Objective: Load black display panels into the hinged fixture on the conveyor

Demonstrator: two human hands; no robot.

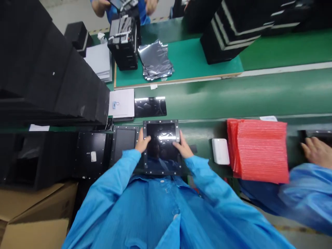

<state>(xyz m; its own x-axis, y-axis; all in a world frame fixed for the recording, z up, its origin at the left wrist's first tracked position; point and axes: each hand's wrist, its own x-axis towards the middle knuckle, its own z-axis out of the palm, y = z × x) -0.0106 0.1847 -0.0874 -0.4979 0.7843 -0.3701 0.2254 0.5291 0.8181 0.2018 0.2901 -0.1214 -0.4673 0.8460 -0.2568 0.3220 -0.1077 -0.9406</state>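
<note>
A black framed display panel point(162, 152) with a glossy, reflective screen and screws around its border is in front of my chest. My left hand point(141, 141) grips its left edge, the thumb over the frame. On the opposite edge my right hand point(183, 146) holds it the same way. The fingers beneath the panel are hidden. Just left of it lies a black frame point(125, 138) with a recessed middle. Beyond that is a black screwed panel point(89, 152) with a white label. Farther back, a glossy black screen point(150, 106) lies beside a stack of white sheets point(121, 103).
Red bubble-wrap bags point(261, 148) and a white box point(220, 151) lie to the right. A co-worker's hand point(317, 150) is at the far right; another person point(145, 8) works across the bench. Black foam blocks point(64, 76) rise at left above a cardboard box point(38, 214). Silver bags point(155, 60) lie at the back.
</note>
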